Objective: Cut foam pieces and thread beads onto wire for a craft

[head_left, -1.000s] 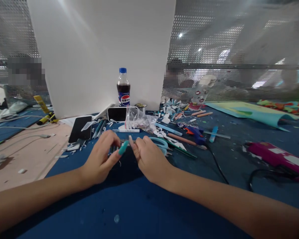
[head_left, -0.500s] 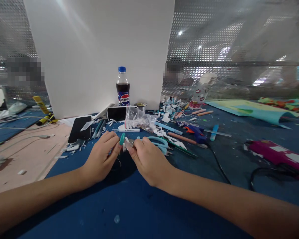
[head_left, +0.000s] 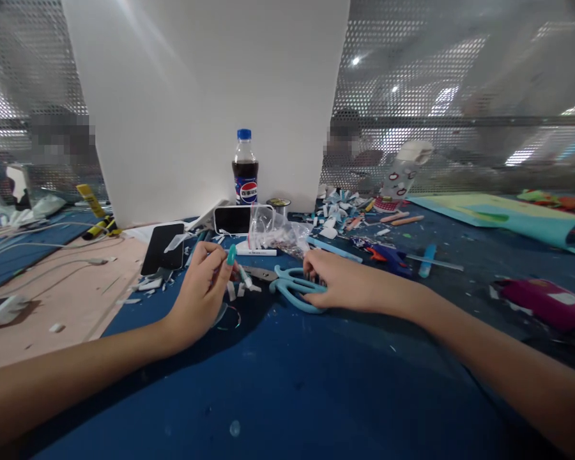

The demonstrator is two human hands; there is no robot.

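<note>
Between thumb and fingertip, my left hand (head_left: pixel 202 287) pinches a small teal rounded piece (head_left: pixel 231 255); its exact kind I cannot make out. My right hand (head_left: pixel 338 281) has its fingers curled at the handle loops of light blue scissors (head_left: pixel 287 285), which lie on the blue table. Their blades (head_left: pixel 259 273) point left, toward my left hand. Small white scraps (head_left: pixel 240 290) lie between the two hands, and a thin wire loop (head_left: pixel 230 317) sits just below them. A white marker (head_left: pixel 256 252) rests behind the scissors.
At the back stand a cola bottle (head_left: pixel 245 169), a propped phone (head_left: pixel 232 220) and a spool (head_left: pixel 278 204). A clear plastic bag (head_left: pixel 280 233) lies before them. Another phone (head_left: pixel 163 249) is left. To the right are a blue glue gun (head_left: pixel 388 257) and a magenta tool (head_left: pixel 544 303).
My right hand has left the white piece near my left hand and moved right to the scissors' handles. My left hand keeps the teal piece. The view has shifted slightly left.
</note>
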